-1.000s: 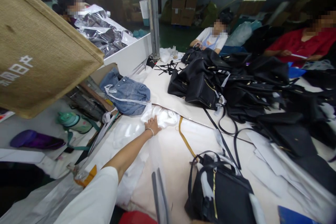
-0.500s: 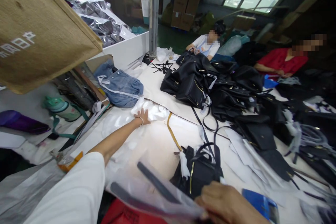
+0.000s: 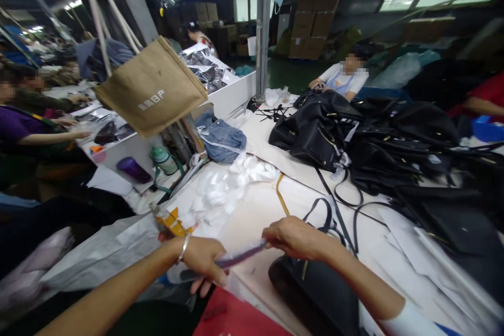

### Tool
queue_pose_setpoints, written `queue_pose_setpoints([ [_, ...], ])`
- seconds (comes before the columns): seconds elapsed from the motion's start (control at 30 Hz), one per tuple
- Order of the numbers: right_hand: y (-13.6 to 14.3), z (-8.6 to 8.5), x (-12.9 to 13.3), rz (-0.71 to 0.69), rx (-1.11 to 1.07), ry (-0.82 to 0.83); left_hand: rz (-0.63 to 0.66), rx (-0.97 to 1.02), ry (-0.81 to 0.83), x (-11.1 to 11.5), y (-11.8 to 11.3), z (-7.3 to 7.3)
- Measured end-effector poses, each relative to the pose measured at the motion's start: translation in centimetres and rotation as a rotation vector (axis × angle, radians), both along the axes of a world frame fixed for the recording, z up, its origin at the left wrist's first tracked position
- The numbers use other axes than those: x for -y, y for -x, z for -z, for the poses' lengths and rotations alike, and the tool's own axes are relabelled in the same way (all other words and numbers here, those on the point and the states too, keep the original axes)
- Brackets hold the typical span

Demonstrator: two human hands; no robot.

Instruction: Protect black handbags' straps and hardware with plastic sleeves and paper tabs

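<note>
A strip in clear plastic wrap point(image 3: 244, 255) stretches between my two hands at the near edge of the table. My left hand point(image 3: 202, 261), with a bracelet at the wrist, is closed on its left end. The right end is pinched in the fingers of my right hand point(image 3: 293, 237). Under my right forearm lies a black bag point(image 3: 315, 289) with a gold zipper. Something red point(image 3: 236, 315) is below my hands. Crumpled white wrapping point(image 3: 224, 181) lies on the table beyond my left hand.
Black bags point(image 3: 315, 136) are heaped at the right. White sheets point(image 3: 409, 262) lie at the right front. A denim bag point(image 3: 224, 140), a brown hanging bag point(image 3: 153, 94) and a metal post point(image 3: 263, 31) stand beyond. Several people sit around.
The view has swung left. My left hand has come back from the white wrapping to the near edge and taken hold of the wrapped strip, which my right hand was holding.
</note>
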State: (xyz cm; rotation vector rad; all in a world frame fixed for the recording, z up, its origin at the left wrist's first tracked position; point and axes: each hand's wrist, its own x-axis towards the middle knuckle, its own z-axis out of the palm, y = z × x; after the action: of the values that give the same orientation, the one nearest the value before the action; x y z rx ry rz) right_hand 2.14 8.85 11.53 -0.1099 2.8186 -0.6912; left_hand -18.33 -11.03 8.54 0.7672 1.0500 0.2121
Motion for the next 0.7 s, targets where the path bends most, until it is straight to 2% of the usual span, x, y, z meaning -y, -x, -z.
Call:
queue_pose_setpoints([
  [0.1,0.5,1.9,1.5,-0.073,-0.015,-0.023,-0.104,0.008,0.162,6.1,-0.4,1.7],
  [0.17,0.8,2.9,2.7,-0.113,-0.018,-0.052,-0.181,0.03,0.174,8.4,-1.3,2.6],
  [0.2,0.9,3.3,3.3,-0.132,-0.015,-0.066,-0.247,0.046,0.135,8.7,-2.1,2.9],
  [0.27,1.2,3.8,4.4,-0.164,-0.007,-0.079,-0.442,0.082,-0.007,8.0,-3.8,3.3],
  [0.33,1.3,3.9,5.2,-0.182,-0.005,-0.071,-0.627,0.109,-0.16,5.8,-5.5,3.6],
  [0.4,1.3,4.0,5.5,-0.153,-0.015,-0.062,-0.7,0.099,-0.256,3.3,-6.8,4.1],
  [0.5,0.3,4.3,4.4,-0.035,-0.026,-0.04,-0.67,-0.002,-0.296,0.7,-7.2,5.2],
  [0.6,-1.8,4.9,1.6,0.103,0.012,-0.043,-0.608,-0.123,-0.299,-0.5,-6.3,6.6],
  [0.7,-3.9,5.4,-1.1,0.158,0.091,-0.045,-0.587,-0.174,-0.306,-1.4,-5.3,7.8],
])
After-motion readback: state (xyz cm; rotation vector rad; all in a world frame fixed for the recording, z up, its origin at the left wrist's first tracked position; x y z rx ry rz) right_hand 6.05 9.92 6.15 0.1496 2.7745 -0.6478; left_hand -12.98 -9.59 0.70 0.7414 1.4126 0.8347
